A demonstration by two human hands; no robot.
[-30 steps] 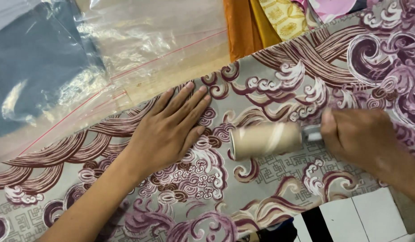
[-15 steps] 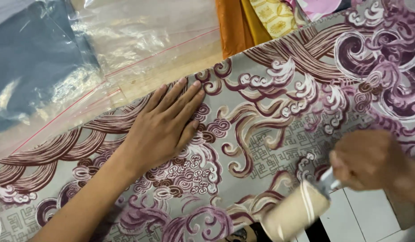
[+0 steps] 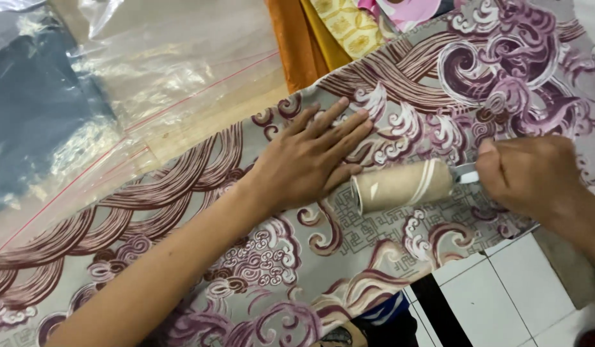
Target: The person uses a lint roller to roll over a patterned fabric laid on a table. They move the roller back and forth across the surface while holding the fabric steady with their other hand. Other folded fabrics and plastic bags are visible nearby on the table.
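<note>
A grey cloth (image 3: 259, 257) printed with maroon and purple swirls and white clouds lies spread across the work surface. My left hand (image 3: 313, 157) rests flat on it, fingers apart, pressing the cloth down. My right hand (image 3: 535, 177) is closed around the handle of a lint roller (image 3: 403, 186), whose beige sticky drum lies on the cloth just right of my left hand's fingertips. The roller's handle is mostly hidden inside my fist.
Clear plastic bags (image 3: 150, 83) holding folded blue and beige fabric lie at the upper left. Orange and yellow patterned cloths (image 3: 323, 32) sit at the top centre. White floor tiles (image 3: 503, 302) show beyond the cloth's lower right edge.
The roller has swept from beside my left hand down toward the cloth's near edge and back up beside that hand again. My left hand has stayed pressed flat on the cloth.
</note>
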